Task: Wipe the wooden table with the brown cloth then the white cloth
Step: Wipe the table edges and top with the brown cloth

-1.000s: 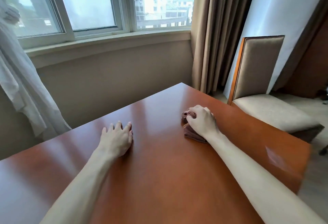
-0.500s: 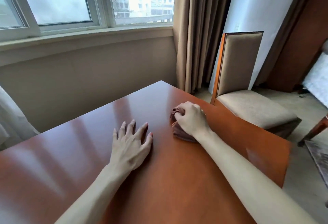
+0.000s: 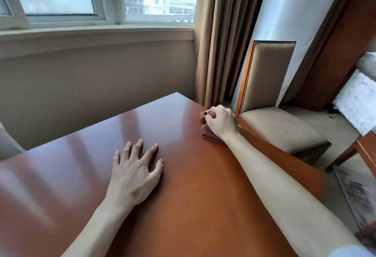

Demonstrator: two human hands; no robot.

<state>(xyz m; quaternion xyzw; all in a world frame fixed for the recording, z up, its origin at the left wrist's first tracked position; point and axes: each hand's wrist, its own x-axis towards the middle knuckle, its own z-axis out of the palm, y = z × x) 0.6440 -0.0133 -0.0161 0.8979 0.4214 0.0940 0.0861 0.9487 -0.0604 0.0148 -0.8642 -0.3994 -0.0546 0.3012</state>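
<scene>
My right hand (image 3: pixel 220 123), fingers curled round the bunched brown cloth (image 3: pixel 209 132), has pushed it out to the table's (image 3: pixel 183 195) right-of-centre edge, my left hand (image 3: pixel 135 172) spread flat mid-frame: first wipe underway.

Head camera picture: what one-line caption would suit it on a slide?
Right hand grips a brown cloth near the wooden table edge; left hand rests flat.

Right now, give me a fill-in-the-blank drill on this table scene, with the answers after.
1. The right hand grips a ____ cloth.
2. The left hand rests flat on the ____, fingers spread.
3. The cloth lies near the table edge closest to the ____.
4. Behind the chair hangs a ____.

Answers: brown; table; chair; curtain
</scene>
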